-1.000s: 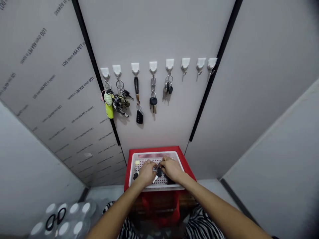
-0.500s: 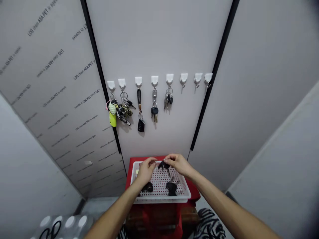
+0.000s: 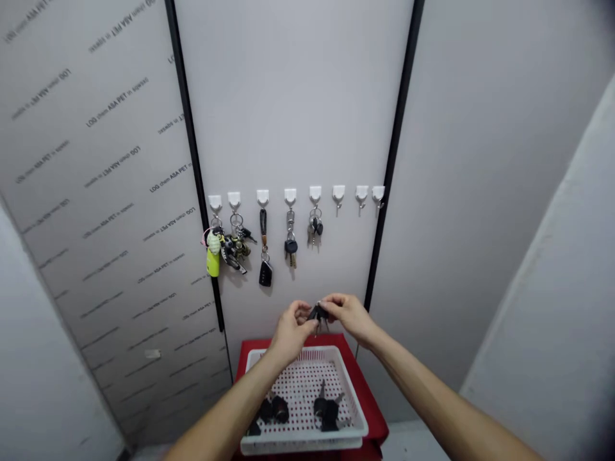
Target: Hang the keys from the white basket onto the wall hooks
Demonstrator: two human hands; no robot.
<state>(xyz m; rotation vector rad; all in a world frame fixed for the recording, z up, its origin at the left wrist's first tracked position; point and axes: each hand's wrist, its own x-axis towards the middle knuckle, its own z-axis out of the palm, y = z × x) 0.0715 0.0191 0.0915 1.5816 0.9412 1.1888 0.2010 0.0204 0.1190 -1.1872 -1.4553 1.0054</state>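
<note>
A small bunch of black-headed keys (image 3: 318,314) is held up in front of the wall, just above the far rim of a white plastic basket (image 3: 358,410). At its top, my right hand (image 3: 350,317) pinches the ring between thumb and fingertips. My left hand (image 3: 291,330) closes on the bunch from the left, thumb and curled fingers against the black key heads. More black keys (image 3: 329,413) lie in the right of the basket. Other dark keys (image 3: 276,410) lie at its left, partly hidden by my left forearm.
A row of white hooks crosses the wall. Key bunches hang on the left ones, including a yellow-green fob (image 3: 213,262), a black car key (image 3: 266,273) and silver keys (image 3: 314,227). Three hooks at right, one a bare hook (image 3: 339,194), carry nothing. The basket rests on a red surface (image 3: 375,422).
Both hands have risen out of the basket with the keys. My left hand has come in against the bunch. The view has tilted up, so hooks and basket sit lower.
</note>
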